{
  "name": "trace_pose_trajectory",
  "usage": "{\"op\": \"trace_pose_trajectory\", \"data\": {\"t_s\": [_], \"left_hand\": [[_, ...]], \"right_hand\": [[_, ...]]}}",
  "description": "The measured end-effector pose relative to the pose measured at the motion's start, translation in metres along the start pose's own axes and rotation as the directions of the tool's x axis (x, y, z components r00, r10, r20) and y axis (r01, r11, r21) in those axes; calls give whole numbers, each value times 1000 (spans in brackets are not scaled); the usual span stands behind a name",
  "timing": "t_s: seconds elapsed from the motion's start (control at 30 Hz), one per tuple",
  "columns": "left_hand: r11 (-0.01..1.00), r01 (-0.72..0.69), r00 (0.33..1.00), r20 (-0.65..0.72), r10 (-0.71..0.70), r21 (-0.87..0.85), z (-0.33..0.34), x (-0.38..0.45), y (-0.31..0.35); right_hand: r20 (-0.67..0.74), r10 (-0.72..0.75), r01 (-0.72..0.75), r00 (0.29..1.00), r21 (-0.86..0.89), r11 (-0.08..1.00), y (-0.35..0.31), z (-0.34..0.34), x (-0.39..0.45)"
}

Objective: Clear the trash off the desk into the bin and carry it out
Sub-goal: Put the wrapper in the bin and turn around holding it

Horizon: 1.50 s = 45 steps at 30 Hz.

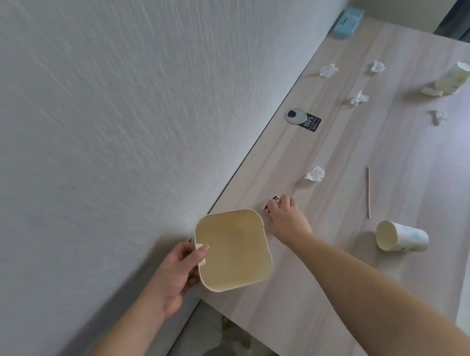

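A cream square bin stands on the near left corner of the wooden desk, with nothing visible inside. My left hand grips its near rim, thumb over the edge. Just beyond the bin, my right hand pinches a small white and dark wrapper lying on the desk. Several crumpled tissues lie further along, the nearest tissue just past my right hand. A paper cup lies on its side to the right. A thin wooden stick lies beside it.
Another tipped paper cup lies at the far right, with a small scrap next to it. A blue tissue pack sits at the far end by the wall. A metal cable grommet with a black label is set into the desk. The white wall runs along the left.
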State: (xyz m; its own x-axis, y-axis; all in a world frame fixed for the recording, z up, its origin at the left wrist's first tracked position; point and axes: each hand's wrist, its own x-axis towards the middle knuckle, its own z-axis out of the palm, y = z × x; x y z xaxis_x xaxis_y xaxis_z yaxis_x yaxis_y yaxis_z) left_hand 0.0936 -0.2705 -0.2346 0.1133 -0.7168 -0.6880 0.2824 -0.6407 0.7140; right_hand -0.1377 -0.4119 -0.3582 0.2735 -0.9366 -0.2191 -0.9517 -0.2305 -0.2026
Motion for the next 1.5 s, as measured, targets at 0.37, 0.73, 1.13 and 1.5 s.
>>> {"op": "trace_pose_trajectory", "data": {"t_s": [0.37,0.73,1.13,1.5], "left_hand": [[1000,0,1000,15,-1,31,35,-28,-25],[994,-15,998,55,9,111,108,-79,-62],[969,-136,983,153,105,206,134,-132,-88],[948,-171,966,237,107,268,109,-145,-91]], "right_hand": [[43,431,-319,902,739,593,34,-85,-128],[-94,148,-46,985,678,734,7,-153,-254],[-43,-233,237,971,249,939,29,-137,-304],[-81,-59,83,995,345,935,22,-145,-339]]}}
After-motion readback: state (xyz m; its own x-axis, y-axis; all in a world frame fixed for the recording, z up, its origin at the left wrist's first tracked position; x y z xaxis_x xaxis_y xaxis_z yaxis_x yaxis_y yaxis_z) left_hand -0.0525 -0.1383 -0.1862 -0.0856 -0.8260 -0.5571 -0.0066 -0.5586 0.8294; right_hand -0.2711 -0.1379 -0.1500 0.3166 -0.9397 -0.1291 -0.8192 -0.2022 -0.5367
